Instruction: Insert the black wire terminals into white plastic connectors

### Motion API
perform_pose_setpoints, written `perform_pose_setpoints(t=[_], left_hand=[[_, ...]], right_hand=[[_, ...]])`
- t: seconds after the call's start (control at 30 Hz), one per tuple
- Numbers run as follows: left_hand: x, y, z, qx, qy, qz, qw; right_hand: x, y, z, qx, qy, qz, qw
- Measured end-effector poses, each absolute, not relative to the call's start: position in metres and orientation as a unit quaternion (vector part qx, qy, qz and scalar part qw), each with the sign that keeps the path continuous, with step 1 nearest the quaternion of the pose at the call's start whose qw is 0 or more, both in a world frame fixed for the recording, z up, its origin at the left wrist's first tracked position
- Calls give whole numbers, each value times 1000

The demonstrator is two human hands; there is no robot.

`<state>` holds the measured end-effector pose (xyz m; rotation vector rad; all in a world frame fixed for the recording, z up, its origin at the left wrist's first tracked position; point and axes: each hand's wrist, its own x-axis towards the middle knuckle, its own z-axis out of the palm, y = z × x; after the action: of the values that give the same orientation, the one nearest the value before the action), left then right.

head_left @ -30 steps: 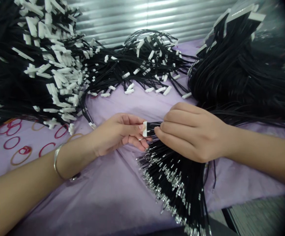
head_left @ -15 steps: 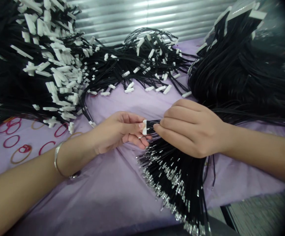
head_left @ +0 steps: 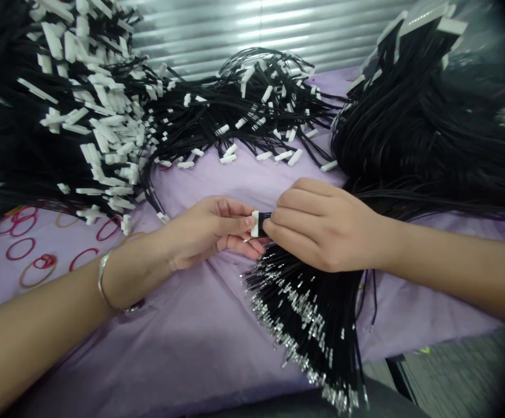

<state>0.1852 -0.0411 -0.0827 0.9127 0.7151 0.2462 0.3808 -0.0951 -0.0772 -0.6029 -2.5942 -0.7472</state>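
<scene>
Left grip [head_left: 209, 232] pinches a white connector [head_left: 255, 223], and right grip [head_left: 322, 232] pinches the black wires [head_left: 264, 216] entering it. I'd guess lots is done: finished pile [head_left: 82, 122] at the bench [head_left: 183, 342] far-left corner, crimped bundle [head_left: 309, 307] left.

A table covered with a lilac cloth [head_left: 183, 337] carries everything. Just on the near side of the fingers [head_left: 285, 223] of the right hand [head_left: 322, 232] lies a fan of black wires with metal tips [head_left: 305, 313]. Beyond the fingers lie heaps of connector wires [head_left: 256, 110], and to their right a thick black bundle [head_left: 409, 145]. Far to their left lie coloured rubber rings [head_left: 21, 252].
</scene>
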Motion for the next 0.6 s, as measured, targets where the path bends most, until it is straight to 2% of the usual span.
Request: perform_pose_setpoints(t=[0.27,0.6], left_hand=[[185,-41,-82,417,324,147,837],[184,-41,-82,412,314,160,840]], right_hand=[[382,-97,-78,-256,-905,-268,208],[378,-104,-81,-255,-913,-202,245]])
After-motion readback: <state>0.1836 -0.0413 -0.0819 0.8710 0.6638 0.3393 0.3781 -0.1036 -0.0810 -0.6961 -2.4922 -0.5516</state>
